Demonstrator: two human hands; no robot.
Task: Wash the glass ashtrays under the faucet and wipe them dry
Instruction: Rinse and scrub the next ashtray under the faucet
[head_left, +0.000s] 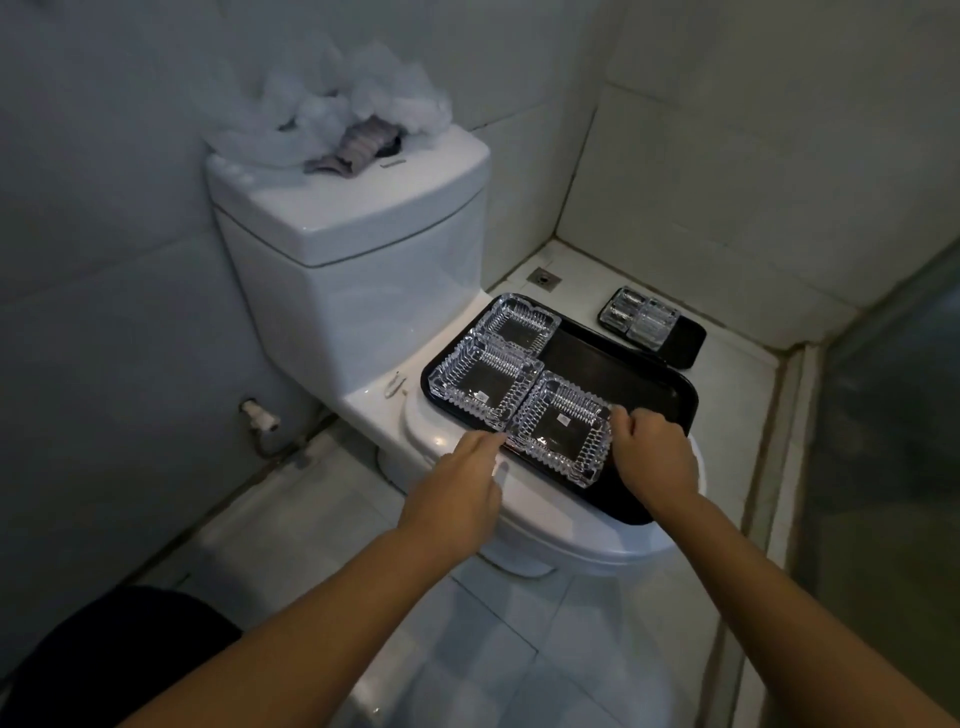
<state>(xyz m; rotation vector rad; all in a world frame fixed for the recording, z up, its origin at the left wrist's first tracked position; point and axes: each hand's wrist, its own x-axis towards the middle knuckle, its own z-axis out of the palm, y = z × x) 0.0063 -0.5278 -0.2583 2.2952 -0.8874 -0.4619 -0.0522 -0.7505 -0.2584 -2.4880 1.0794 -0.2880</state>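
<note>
We are at the pick-up step: nothing is washed yet, and no faucet is in view. Our left hand (467, 467) reaches with fingers extended to the near ashtray's (563, 428) left corner; our right hand (652, 447) has curled fingers at its right edge, though we cannot tell if they grip it. Next we must lift it cleanly between both sets of fingers. Three ashtrays sit on the black tray (639, 384) beyond our fingers; a second tray (680, 343) farther off holds what look like two more.
</note>
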